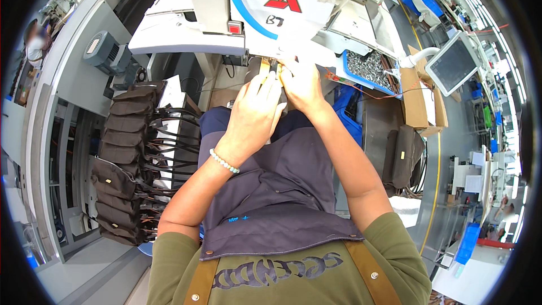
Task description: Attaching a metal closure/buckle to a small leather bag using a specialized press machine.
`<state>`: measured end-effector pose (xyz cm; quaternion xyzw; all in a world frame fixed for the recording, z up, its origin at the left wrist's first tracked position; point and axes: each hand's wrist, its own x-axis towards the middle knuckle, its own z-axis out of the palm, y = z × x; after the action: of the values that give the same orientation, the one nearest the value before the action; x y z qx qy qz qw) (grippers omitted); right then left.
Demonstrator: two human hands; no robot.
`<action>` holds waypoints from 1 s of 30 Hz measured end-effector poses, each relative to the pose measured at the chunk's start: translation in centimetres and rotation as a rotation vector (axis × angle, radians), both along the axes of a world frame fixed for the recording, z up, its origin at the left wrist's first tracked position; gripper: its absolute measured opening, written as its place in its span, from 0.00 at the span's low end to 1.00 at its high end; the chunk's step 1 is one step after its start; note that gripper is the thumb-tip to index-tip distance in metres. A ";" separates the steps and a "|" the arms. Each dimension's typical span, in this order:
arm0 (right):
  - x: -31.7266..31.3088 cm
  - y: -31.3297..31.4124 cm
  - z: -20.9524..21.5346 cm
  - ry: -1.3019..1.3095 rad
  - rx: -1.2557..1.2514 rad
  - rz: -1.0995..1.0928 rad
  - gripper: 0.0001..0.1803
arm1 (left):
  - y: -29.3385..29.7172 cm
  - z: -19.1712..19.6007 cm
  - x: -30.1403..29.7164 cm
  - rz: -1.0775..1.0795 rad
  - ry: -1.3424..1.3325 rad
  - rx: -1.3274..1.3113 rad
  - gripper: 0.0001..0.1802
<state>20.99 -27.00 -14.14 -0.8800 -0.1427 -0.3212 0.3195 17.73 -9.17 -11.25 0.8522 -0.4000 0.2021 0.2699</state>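
At the far left a stack of dark brown pouches [121, 164] with black straps hangs in a row beside the person's knee, close by the left arm, which suggests it is kept there to be within easy reach. Moving inward, the left hand [254, 114], a pale bead bracelet [224, 161] at its wrist, lies palm down with fingers stretched forward and nearly flat, pressing a narrow tan strip [264, 70] toward the foot of the white sewing machine [282, 0]; it seems to steady the piece rather than grip it (whether the thumb pinches anything underneath cannot be told). A dark purple apron [282, 192] covers the lap below both forearms.

Just to the right, touching the left, the right hand [302, 86] is curled, its fingertips closed at the strip's end right under the machine head, probably to guide the piece to the needle. The strip itself lies between the two hands at the machine's front edge, mostly hidden.

Further right a blue tray of small metal parts [367, 68] sits on the surface, then a cardboard box [420, 101], and a small grey screen [451, 65] on a white arm.
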 end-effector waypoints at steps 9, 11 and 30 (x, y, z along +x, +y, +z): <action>2.2 -0.5 -0.2 0.050 0.023 -0.033 0.12 | 2.0 0.6 -0.1 0.002 -0.017 -0.027 0.21; 2.5 -0.6 -0.1 0.144 0.085 -0.043 0.10 | 2.6 0.7 -0.3 0.012 -0.022 -0.057 0.19; -3.9 -3.5 8.1 -0.143 0.514 0.061 0.17 | 4.7 0.6 1.8 -0.111 1.027 -0.828 0.15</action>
<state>17.05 -30.48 -6.06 -0.7402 -0.1050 -0.3986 0.5312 19.53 -4.42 -10.68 0.6442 -0.1528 -0.1070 0.7418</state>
